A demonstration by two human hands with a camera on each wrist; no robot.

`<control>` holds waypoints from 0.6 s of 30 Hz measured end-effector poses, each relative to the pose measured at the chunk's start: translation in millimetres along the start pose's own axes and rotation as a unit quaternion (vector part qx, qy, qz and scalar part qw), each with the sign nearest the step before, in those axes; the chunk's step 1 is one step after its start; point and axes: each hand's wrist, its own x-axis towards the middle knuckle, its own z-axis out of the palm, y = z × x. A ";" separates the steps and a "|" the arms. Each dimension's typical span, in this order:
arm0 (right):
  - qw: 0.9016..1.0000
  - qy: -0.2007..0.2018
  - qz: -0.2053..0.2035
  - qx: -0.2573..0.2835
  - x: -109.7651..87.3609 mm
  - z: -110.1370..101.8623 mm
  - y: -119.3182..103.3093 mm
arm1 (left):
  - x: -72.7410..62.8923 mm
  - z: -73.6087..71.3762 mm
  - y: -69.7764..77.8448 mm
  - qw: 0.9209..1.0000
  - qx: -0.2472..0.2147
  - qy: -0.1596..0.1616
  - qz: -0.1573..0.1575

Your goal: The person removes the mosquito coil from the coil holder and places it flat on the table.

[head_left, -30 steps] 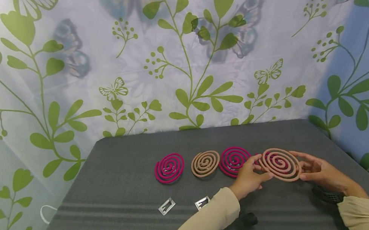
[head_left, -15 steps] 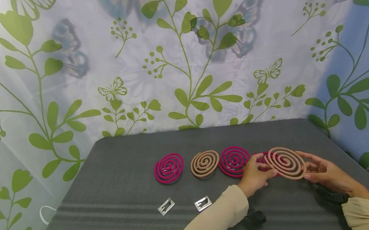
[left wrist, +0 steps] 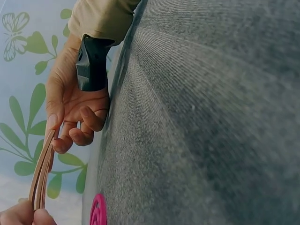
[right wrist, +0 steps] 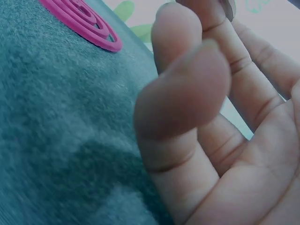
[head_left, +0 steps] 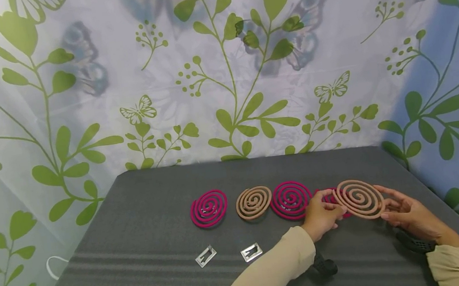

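Both hands hold a tan mosquito coil above the right part of the table. My left hand pinches its left edge; my right hand pinches the opposite edge between thumb and fingers. Seen edge-on in the left wrist view, the tan coil shows as thin, slightly separated strips. Behind the left hand, a magenta coil lies partly hidden. Fingers of the right hand fill the right wrist view, where the held coil barely shows.
To the left lie a magenta coil, another tan coil and a further magenta coil in a row. Nearer the front are two small metal coil stands, a left stand and a right stand. A patterned curtain hangs behind the grey table.
Both hands have shifted a little to the right with the tan coil, uncovering more of the magenta coil beside the left hand and the right metal stand.
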 end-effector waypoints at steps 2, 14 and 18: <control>1.000 0.004 -0.002 0.006 -1.5 -1.8 -0.1 | 1.6 2.9 -0.5 1.000 -0.009 -0.005 -0.006; 0.999 0.036 0.004 0.005 -14.7 -14.0 0.1 | 7.9 15.9 0.4 0.999 -0.019 -0.037 -0.029; 0.999 0.040 -0.004 0.019 -17.3 -16.5 1.9 | 12.0 19.1 -0.5 0.998 -0.024 -0.049 -0.034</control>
